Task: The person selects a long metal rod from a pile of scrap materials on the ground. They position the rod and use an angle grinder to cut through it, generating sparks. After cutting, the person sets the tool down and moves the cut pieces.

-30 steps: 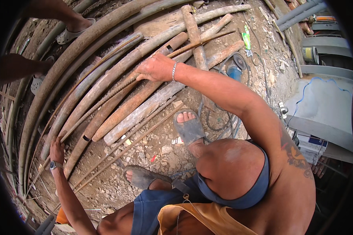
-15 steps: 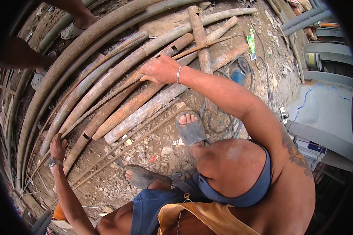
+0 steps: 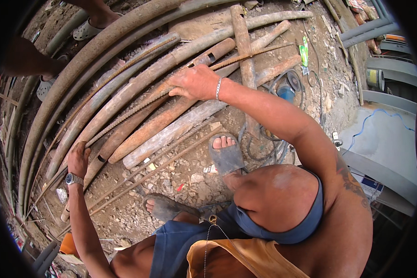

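Observation:
A long ribbed steel rebar (image 3: 125, 116) lies slantwise over several rusty metal pipes (image 3: 139, 132). My right hand (image 3: 193, 83), with a chain bracelet at its wrist, is closed round its middle stretch, the fingers curled over it. Lower down to the left, my left hand (image 3: 78, 160) is closed at the same rebar, thumb and fingers bent; its palm side is hidden. A wristwatch (image 3: 74, 179) sits on the left wrist. Beyond my right hand the rebar runs on across a short rusty pipe (image 3: 243, 41) that lies crosswise over the others.
Long curved pipes (image 3: 55, 88) bend round the far left. Another person's feet in clogs (image 3: 88, 30) stand among them. To the right lie an angle grinder (image 3: 288, 90) and tangled cords (image 3: 268, 150). Grey curved metal pieces (image 3: 380, 134) stand at far right. Stones cover the ground.
My left hand has moved up and to the right along the rebar, nearer my right hand. My right hand keeps its hold. The whole view has shifted slightly.

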`<move>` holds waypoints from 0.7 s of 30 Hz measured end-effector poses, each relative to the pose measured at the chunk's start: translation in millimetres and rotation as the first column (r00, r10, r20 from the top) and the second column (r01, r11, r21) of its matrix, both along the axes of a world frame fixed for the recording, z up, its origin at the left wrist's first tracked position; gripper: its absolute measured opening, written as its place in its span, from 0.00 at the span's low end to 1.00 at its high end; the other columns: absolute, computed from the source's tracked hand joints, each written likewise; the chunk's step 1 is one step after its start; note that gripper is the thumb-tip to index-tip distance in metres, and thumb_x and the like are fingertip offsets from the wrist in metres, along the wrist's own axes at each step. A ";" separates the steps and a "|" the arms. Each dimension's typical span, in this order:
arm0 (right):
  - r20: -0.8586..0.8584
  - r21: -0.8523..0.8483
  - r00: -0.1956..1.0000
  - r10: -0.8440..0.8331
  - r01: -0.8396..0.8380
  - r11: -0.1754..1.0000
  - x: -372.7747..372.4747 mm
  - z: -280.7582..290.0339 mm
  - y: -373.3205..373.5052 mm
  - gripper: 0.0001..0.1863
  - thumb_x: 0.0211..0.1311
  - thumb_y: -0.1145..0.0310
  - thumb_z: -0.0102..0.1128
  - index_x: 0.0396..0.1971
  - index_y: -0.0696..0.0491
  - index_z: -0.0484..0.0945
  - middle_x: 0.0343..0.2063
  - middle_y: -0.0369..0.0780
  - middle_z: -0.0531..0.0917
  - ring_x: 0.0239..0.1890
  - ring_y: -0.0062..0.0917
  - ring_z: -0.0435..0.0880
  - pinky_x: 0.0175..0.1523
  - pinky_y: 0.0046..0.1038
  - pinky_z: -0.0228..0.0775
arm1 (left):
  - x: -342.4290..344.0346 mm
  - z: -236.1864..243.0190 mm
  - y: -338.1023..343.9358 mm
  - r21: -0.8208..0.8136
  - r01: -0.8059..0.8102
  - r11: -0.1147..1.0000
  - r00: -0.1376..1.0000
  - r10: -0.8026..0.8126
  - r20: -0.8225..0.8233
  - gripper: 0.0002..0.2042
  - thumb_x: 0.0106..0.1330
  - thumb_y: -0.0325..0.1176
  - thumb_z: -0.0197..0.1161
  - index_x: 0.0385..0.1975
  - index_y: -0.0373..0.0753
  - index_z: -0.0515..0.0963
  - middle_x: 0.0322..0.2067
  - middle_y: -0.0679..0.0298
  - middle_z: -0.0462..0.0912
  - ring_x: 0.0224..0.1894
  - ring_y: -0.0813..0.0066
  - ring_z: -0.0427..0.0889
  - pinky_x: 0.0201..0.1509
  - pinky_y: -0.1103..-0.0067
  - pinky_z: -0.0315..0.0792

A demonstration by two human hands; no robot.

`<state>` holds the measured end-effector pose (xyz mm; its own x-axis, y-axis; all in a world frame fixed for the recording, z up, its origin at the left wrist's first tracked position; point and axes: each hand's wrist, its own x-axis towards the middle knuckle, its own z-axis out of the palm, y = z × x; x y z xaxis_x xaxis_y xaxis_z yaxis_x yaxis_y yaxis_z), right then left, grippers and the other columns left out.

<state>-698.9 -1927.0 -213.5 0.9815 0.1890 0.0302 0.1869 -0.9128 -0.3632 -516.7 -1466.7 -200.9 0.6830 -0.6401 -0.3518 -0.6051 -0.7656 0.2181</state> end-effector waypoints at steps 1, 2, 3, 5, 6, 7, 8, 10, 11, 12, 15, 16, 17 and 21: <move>0.049 0.024 0.999 0.004 -0.005 1.000 -1.7 -1.3 -4.4 0.20 0.64 0.46 0.58 0.38 0.49 0.82 0.32 0.42 0.86 0.40 0.37 0.85 0.44 0.40 0.77 | -1.0 -4.6 4.0 -0.035 0.007 0.999 1.000 -0.006 0.016 0.13 0.63 0.30 0.63 0.47 0.36 0.77 0.41 0.45 0.83 0.44 0.46 0.82 0.45 0.61 0.74; 0.099 0.048 0.995 0.007 -0.011 0.999 -3.6 -2.1 -10.1 0.20 0.64 0.46 0.58 0.40 0.49 0.83 0.33 0.41 0.86 0.42 0.36 0.85 0.45 0.40 0.77 | -1.3 -8.7 8.5 -0.070 0.013 0.997 0.999 -0.011 0.032 0.13 0.64 0.30 0.62 0.48 0.36 0.77 0.40 0.45 0.83 0.43 0.46 0.82 0.44 0.61 0.74; 0.227 0.050 0.974 -0.001 -0.011 0.999 -7.0 -1.0 -20.5 0.20 0.64 0.47 0.59 0.41 0.48 0.83 0.34 0.41 0.86 0.44 0.35 0.84 0.48 0.39 0.76 | -2.1 -12.6 13.8 -0.104 0.019 0.994 0.999 -0.014 0.050 0.13 0.64 0.30 0.62 0.48 0.36 0.77 0.40 0.46 0.83 0.42 0.46 0.82 0.44 0.60 0.74; 0.342 0.048 0.929 -0.141 0.133 0.990 -14.3 24.0 -54.8 0.18 0.64 0.50 0.61 0.42 0.49 0.84 0.38 0.41 0.86 0.45 0.34 0.83 0.51 0.38 0.75 | -4.0 -13.0 16.0 -0.125 0.038 0.991 0.996 -0.028 0.081 0.13 0.64 0.29 0.62 0.48 0.37 0.76 0.38 0.47 0.82 0.40 0.45 0.81 0.43 0.60 0.73; 0.336 0.045 0.901 -0.275 0.276 0.960 -21.5 36.1 -79.4 0.18 0.63 0.51 0.62 0.41 0.49 0.84 0.39 0.41 0.86 0.45 0.35 0.83 0.52 0.37 0.75 | -3.7 -12.6 17.6 -0.127 0.033 0.991 0.996 -0.023 0.083 0.13 0.64 0.28 0.63 0.48 0.37 0.76 0.37 0.47 0.81 0.40 0.46 0.81 0.42 0.60 0.73; 0.380 0.047 0.814 -0.439 0.457 0.888 -31.6 40.7 -114.1 0.15 0.62 0.55 0.65 0.39 0.50 0.84 0.40 0.41 0.86 0.44 0.34 0.84 0.51 0.36 0.75 | -2.6 -15.3 17.9 -0.133 0.032 0.991 0.996 -0.021 0.083 0.13 0.63 0.28 0.63 0.48 0.37 0.76 0.37 0.47 0.81 0.39 0.46 0.81 0.42 0.61 0.73; 0.532 0.016 0.697 -0.481 0.559 0.829 -45.5 36.9 -163.7 0.14 0.60 0.58 0.67 0.38 0.51 0.85 0.40 0.42 0.86 0.43 0.34 0.84 0.50 0.35 0.75 | -0.5 -19.4 17.7 -0.152 0.055 0.987 0.995 -0.041 0.091 0.13 0.63 0.28 0.63 0.47 0.37 0.76 0.37 0.48 0.81 0.40 0.47 0.80 0.42 0.61 0.73; 0.508 0.032 0.461 -0.728 0.834 0.551 -84.8 34.5 -243.4 0.14 0.62 0.58 0.65 0.41 0.51 0.85 0.39 0.43 0.86 0.42 0.36 0.83 0.49 0.36 0.75 | -0.5 -21.3 13.3 -0.159 0.061 0.985 0.996 -0.049 0.077 0.13 0.63 0.27 0.63 0.47 0.36 0.76 0.37 0.48 0.81 0.40 0.47 0.80 0.42 0.61 0.73; 0.479 -0.010 0.301 -0.825 0.941 0.337 -108.9 23.5 -282.9 0.17 0.61 0.56 0.66 0.42 0.51 0.86 0.39 0.44 0.87 0.44 0.36 0.85 0.50 0.36 0.75 | -0.7 -21.6 10.2 -0.165 0.065 0.984 0.996 -0.054 0.070 0.13 0.63 0.27 0.63 0.47 0.36 0.76 0.37 0.48 0.81 0.40 0.47 0.80 0.42 0.61 0.73; 0.381 -0.011 0.235 -0.894 0.968 0.250 -123.5 15.0 -308.7 0.18 0.60 0.54 0.66 0.43 0.51 0.87 0.39 0.45 0.87 0.45 0.36 0.85 0.51 0.35 0.75 | -1.2 -17.9 14.4 -0.161 0.042 0.986 0.997 -0.031 0.066 0.13 0.62 0.27 0.63 0.47 0.36 0.76 0.37 0.48 0.81 0.40 0.47 0.80 0.42 0.61 0.73; 0.110 0.046 0.047 -0.993 0.998 0.052 -162.6 -17.8 -350.8 0.20 0.59 0.56 0.68 0.44 0.56 0.86 0.34 0.42 0.87 0.35 0.28 0.83 0.44 0.29 0.74 | -2.3 -22.7 13.1 -0.160 0.016 0.987 0.999 -0.010 0.035 0.14 0.62 0.27 0.63 0.47 0.35 0.77 0.38 0.47 0.81 0.40 0.47 0.81 0.43 0.61 0.73; 0.017 0.086 -0.002 -1.000 0.996 -0.001 -162.2 -22.8 -349.5 0.21 0.59 0.58 0.68 0.45 0.59 0.85 0.31 0.40 0.87 0.30 0.24 0.82 0.40 0.27 0.74 | -2.7 -20.8 13.9 -0.159 0.015 0.987 0.999 -0.009 0.042 0.14 0.62 0.27 0.63 0.47 0.35 0.77 0.38 0.47 0.81 0.40 0.47 0.81 0.43 0.61 0.73; 0.001 0.116 -0.009 -1.000 0.993 -0.009 -162.6 -25.0 -349.4 0.21 0.60 0.58 0.68 0.44 0.60 0.85 0.30 0.39 0.87 0.29 0.22 0.81 0.39 0.26 0.73 | -2.7 -19.8 14.2 -0.160 0.015 0.987 0.999 -0.008 0.047 0.14 0.62 0.27 0.63 0.47 0.35 0.77 0.38 0.47 0.81 0.41 0.47 0.81 0.44 0.62 0.73; 0.018 0.141 -0.009 -1.000 0.990 -0.006 -157.4 -25.9 -335.3 0.21 0.60 0.58 0.69 0.41 0.63 0.85 0.28 0.37 0.86 0.28 0.19 0.80 0.36 0.24 0.72 | -2.6 -11.7 17.0 -0.120 -0.014 0.993 0.999 0.019 0.039 0.14 0.62 0.26 0.63 0.48 0.34 0.77 0.39 0.47 0.82 0.42 0.46 0.81 0.45 0.62 0.74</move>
